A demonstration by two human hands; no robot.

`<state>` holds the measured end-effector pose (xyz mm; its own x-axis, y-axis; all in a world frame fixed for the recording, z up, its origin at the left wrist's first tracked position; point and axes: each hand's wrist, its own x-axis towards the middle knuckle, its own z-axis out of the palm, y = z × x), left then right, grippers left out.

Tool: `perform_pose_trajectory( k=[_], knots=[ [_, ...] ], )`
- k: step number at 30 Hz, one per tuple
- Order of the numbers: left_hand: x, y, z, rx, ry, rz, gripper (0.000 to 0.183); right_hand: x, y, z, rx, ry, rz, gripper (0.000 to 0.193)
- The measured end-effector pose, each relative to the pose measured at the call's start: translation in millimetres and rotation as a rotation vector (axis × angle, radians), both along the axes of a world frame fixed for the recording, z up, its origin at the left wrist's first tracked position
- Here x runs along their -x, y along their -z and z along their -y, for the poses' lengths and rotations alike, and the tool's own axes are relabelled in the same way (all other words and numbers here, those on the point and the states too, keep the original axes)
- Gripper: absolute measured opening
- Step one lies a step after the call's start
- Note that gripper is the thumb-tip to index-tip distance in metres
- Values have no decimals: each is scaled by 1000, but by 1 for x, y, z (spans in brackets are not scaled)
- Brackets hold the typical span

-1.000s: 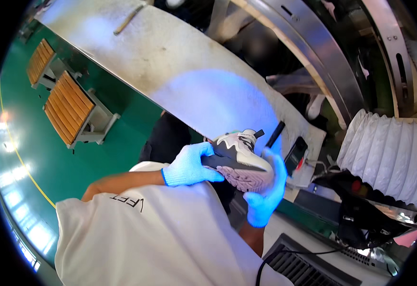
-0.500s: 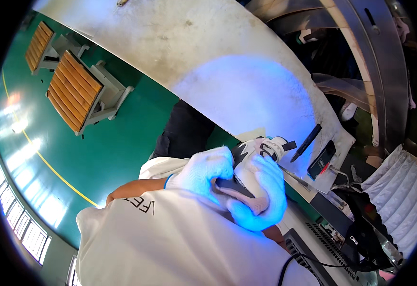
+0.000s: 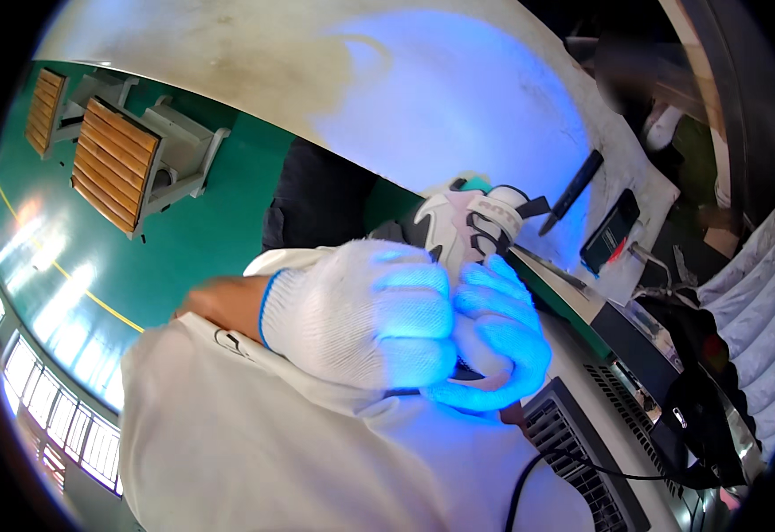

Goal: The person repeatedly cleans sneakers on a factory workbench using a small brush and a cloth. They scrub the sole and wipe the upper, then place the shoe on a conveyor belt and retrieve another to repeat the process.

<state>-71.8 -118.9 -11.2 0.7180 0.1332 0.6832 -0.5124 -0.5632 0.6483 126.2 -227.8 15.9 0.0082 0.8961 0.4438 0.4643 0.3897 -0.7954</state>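
Observation:
A white, grey and pink sneaker (image 3: 445,222) is held close against my body, at the near edge of the table, its strap and black pull tab pointing away from me. My left hand (image 3: 365,315), in a white knitted glove, is closed at the sneaker's left side, fingers curled and knuckles up; it covers much of the shoe, and its fingertips are hidden. Also gloved, my right hand (image 3: 504,332) wraps round the right side of the sneaker, fingers bent over it. Blue light falls on both gloves.
Blue light also covers part of the worn white table (image 3: 458,97). A black pen-shaped tool (image 3: 574,193) and a dark phone (image 3: 611,230) lie on its right part. A black cable (image 3: 600,470) runs at lower right. Wooden-slatted carts (image 3: 114,164) stand on the green floor at left.
My left hand has come up and right, from the sneaker's open side to a closed grip covering more of it. The right hand stays wrapped round the shoe. The whole view has shifted somewhat.

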Motion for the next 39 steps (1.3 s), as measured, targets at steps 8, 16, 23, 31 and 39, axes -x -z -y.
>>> perform_pose_trajectory(
  k=[8,16,23,31,39],
  knots=[
    [-42,-7,8,155,-167,-280,32,-27,13,40,-3,13,-217,62],
    [-48,-13,21,335,-185,-403,42,-24,32,57,-53,42,-341,54],
    [-48,0,21,314,-137,-382,46,-20,26,65,28,115,-362,53],
    [-46,6,13,344,-94,-330,47,-19,-5,46,90,51,-198,48],
    [-38,20,-7,380,-148,-82,49,2,-30,21,146,97,55,68]
  ],
)
